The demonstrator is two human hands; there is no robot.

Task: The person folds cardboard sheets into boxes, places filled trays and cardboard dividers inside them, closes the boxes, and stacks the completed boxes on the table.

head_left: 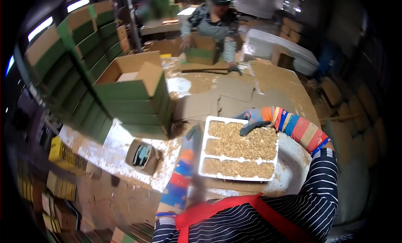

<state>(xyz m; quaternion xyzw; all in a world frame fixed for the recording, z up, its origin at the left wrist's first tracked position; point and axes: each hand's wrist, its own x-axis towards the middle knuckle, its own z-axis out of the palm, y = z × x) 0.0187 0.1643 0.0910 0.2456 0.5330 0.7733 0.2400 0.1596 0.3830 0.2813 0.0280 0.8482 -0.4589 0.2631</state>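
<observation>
A white plastic tray point(202, 159) with raised dividers lies in front of me, filled with loose golden-brown flakes or grains point(238, 149). My right hand point(256, 119), in a grey and orange glove, is at the tray's far right rim. Its thumb reaches over the grains and its fingers lie along the rim, closed on the edge. Beside the tray's left edge is my left hand point(191, 136), also gloved and smeared by motion. Whether it touches the tray is unclear. Cardboard point(226, 185) shows under the near side of the tray.
Green cardboard boxes point(130, 92) are stacked at the left, the top one open. A small box point(142, 157) holding dark items stands nearer. Across the table, a co-worker point(211, 25) handles a green carton point(200, 54). Flat cardboard point(234, 96) and scattered grains cover the table.
</observation>
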